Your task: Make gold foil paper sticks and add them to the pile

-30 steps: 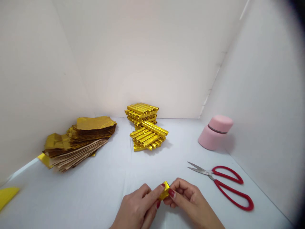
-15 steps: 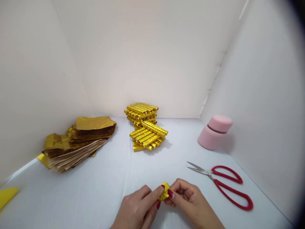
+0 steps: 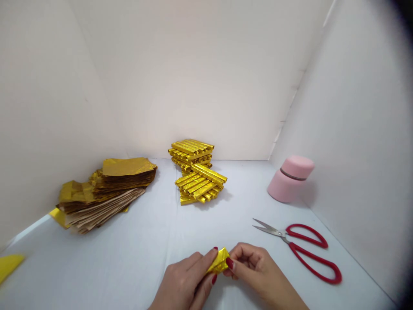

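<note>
Both my hands meet at the bottom middle of the view over the white table. My left hand (image 3: pixel 187 284) pinches one end of a small folded piece of gold foil paper (image 3: pixel 219 261) between thumb and forefinger. My right hand (image 3: pixel 258 271) grips the other end, fingers curled. The gold piece is held a little above the table, tilted, with its folded face turned up. Further back stand two piles of finished gold folded strips (image 3: pixel 196 174), stacked crosswise.
A stack of gold and brown paper sheets (image 3: pixel 103 193) lies at the left. Red-handled scissors (image 3: pixel 303 249) lie at the right, blades pointing left. A pink lidded container (image 3: pixel 290 178) leans by the right wall. A yellow scrap (image 3: pixel 9 265) lies at the far left edge. White walls enclose three sides.
The gold piece has turned between my fingers and shows a longer face. My left forefinger has slid further along it. Both hands stay in the same place.
</note>
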Tool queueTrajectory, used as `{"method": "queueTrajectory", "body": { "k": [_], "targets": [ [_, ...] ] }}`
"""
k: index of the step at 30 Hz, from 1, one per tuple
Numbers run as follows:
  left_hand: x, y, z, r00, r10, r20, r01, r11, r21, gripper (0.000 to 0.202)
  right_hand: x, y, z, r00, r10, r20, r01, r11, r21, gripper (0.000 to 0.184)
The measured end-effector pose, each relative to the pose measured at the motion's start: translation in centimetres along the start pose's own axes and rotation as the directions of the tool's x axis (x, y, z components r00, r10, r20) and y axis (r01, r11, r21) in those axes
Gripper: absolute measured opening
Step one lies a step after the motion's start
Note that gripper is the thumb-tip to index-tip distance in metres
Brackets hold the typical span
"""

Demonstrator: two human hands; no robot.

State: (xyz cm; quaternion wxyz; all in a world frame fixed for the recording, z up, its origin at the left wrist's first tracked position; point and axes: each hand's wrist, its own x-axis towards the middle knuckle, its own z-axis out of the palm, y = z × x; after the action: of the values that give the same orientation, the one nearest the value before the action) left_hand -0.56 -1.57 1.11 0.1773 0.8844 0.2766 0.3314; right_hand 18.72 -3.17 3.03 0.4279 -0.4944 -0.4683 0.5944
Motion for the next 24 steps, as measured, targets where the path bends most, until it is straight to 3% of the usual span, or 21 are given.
{"method": "queueTrajectory", "body": {
  "k": [9, 16, 24],
  "targets": [
    [-0.31, -0.12, 0.08, 1.0, 0.01, 0.01, -0.01, 1.0, -0.025, 0.042, 0.21, 0.05, -0.07, 0.998, 0.061, 0.002, -0.062, 0.998, 0.012, 0.019],
    [-0.24, -0.02, -0.13, 0.988, -0.118, 0.096, 0.128, 0.986, -0.104, 0.041, -0.05, -0.68, 0.11, 0.999, 0.034, 0.025, -0.034, 0.999, -0.018, 0.028],
    [-0.28, 0.06, -0.31, 0.985, -0.136, 0.107, 0.147, 0.983, -0.108, 0.035, -0.02, -0.44, -0.06, 0.999, 0.031, 0.022, -0.029, 0.998, -0.051, 0.024]
  ]
}}
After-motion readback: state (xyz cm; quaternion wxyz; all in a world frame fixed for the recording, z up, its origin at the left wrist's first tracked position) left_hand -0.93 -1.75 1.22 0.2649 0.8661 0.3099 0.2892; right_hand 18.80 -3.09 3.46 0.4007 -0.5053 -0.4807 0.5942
